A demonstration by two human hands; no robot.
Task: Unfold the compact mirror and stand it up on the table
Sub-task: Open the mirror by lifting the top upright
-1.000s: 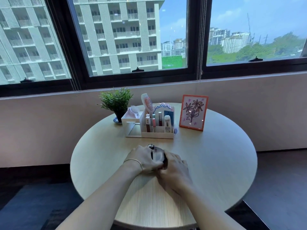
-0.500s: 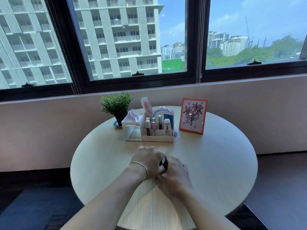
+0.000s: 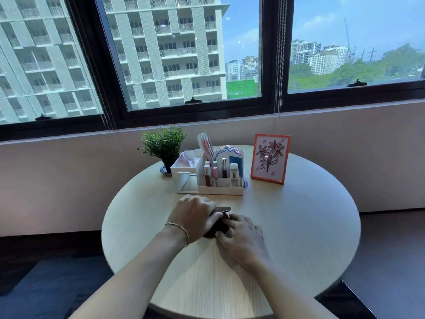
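Compact mirror [image 3: 218, 223], dark and round, sits low on the round wooden desk [image 3: 299, 226] between both hands, near the desk's middle. Its thin upper leaf pokes out past the left knuckles, raised slightly off the lower half. The left hand [image 3: 195, 217] is curled over the mirror's left side, fingers [image 3: 210, 218] closed on it, a thin bracelet [image 3: 178, 227] at the wrist. The right hand [image 3: 241, 236] presses on the near right edge, its fingers [image 3: 230, 221] bent onto the lower half. Just behind them stands a white organizer [image 3: 220, 187] with cosmetics and a comb [image 3: 205, 146]. A small potted plant [image 3: 164, 143] is at its left, an orange picture frame [image 3: 270, 158] at its right.
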